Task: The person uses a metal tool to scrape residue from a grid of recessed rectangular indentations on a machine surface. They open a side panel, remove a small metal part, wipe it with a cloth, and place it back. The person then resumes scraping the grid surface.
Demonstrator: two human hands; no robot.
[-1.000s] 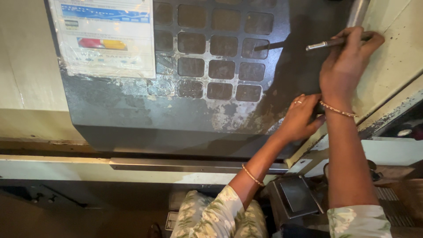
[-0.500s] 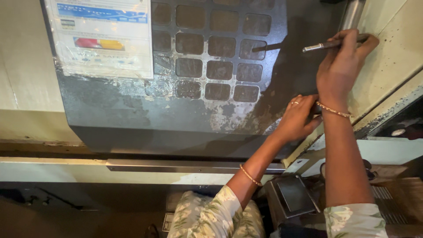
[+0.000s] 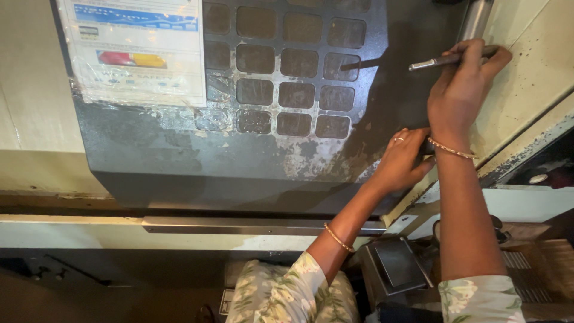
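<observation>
**Two hands working at a worn machine control panel**

A person is looking down at their own two arms, both reaching up to a dark grey machine panel. The right hand is holding a slim metal tool, shaped like a pen or a thin rod, with the fingers curled closed around its back end. The tool is lying almost level, its tip pointing left towards a grid of square dark keys on the panel, and is casting a shadow across the nearest key. The tip is staying just clear of the keys.

The left hand is resting lower down, against the right edge of the panel, just beside the right wrist. Its fingers are bent and close together; whether they are gripping anything cannot be told. A ring is showing on one finger, and thin gold bangles are circling both wrists.

A laminated paper sheet is sitting at the panel's upper left, under wrinkled clear tape. The paint below the keys is flaking. Floral sleeves are covering both forearms at the bottom edge.
</observation>
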